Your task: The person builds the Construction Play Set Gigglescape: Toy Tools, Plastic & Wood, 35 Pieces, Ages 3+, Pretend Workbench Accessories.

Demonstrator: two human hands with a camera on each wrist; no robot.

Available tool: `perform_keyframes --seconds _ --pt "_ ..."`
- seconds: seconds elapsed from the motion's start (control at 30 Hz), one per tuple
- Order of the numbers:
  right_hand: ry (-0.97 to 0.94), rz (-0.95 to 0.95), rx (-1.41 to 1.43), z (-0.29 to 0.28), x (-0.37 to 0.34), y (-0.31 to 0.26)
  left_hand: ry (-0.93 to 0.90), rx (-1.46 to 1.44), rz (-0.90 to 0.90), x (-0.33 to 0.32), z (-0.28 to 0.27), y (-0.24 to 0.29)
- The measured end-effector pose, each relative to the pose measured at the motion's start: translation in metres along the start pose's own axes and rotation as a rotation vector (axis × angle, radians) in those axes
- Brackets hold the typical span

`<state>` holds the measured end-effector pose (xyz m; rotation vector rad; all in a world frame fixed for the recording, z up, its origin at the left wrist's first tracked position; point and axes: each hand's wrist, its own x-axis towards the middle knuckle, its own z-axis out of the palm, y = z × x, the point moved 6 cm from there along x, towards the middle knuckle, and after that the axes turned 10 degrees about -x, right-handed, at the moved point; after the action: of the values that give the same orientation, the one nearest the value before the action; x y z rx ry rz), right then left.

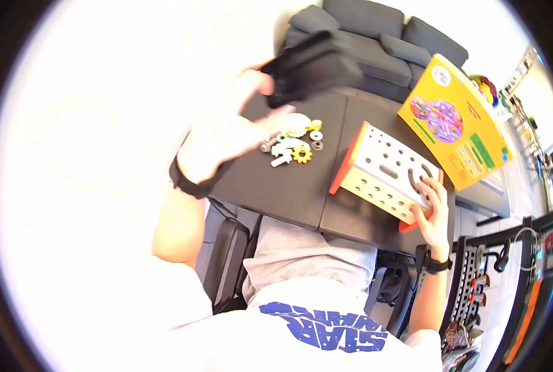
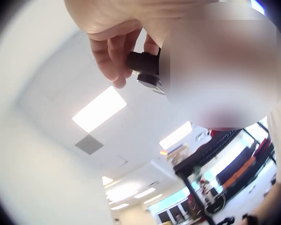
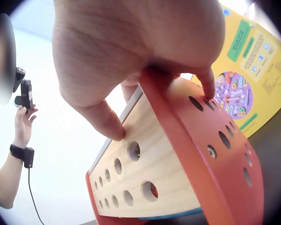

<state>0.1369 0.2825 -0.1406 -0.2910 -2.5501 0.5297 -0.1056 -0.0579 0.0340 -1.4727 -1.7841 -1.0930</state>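
My left hand [image 1: 223, 139] is raised above the table's left side, holding a black device [image 1: 310, 68], blurred in the head view. In the left wrist view the fingers of this hand [image 2: 121, 35] pinch a dark part [image 2: 144, 63] of it. The right hand [image 1: 434, 214] grips the near right end of a box with holes [image 1: 381, 177], which has a white top, wooden side and red ends. In the right wrist view the hand [image 3: 135, 47] straddles the red end panel [image 3: 210, 145], with one fingertip on the wooden side [image 3: 145, 164].
Loose toy parts, among them a yellow gear [image 1: 302, 154] and a white bolt [image 1: 281, 160], lie on the dark table [image 1: 276, 195] left of the box. A yellow carton [image 1: 459, 124] stands behind it at the right. A grey sofa [image 1: 375, 53] is beyond the table.
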Motion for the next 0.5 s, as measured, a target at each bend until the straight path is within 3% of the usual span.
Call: perform_keyframes --seconds 0.1,0.2,0.3,0.33,0.4,0.5 --pt "0.065 -0.113 -0.105 -0.016 0.063 0.065 -0.101 -0.005 -0.193 0.028 0.080 -0.107" --pt "0.046 -0.079 -0.087 -0.023 0.065 0.071 -0.187 0.018 -0.464 -0.015 0.098 -0.178" --pt "0.040 -0.044 -0.096 -0.044 0.055 0.097 -0.291 0.128 -0.591 -0.044 0.135 -0.205" --pt "0.035 -0.053 -0.097 -0.079 0.047 0.149 -0.298 0.112 -0.588 -0.035 0.187 -0.182" --pt "0.034 -0.050 -0.105 -0.084 0.045 0.159 -0.342 0.158 -0.789 -0.061 0.196 -0.195" --pt "0.031 -0.059 -0.105 -0.094 0.043 0.173 -0.370 0.196 -0.853 -0.078 0.211 -0.189"
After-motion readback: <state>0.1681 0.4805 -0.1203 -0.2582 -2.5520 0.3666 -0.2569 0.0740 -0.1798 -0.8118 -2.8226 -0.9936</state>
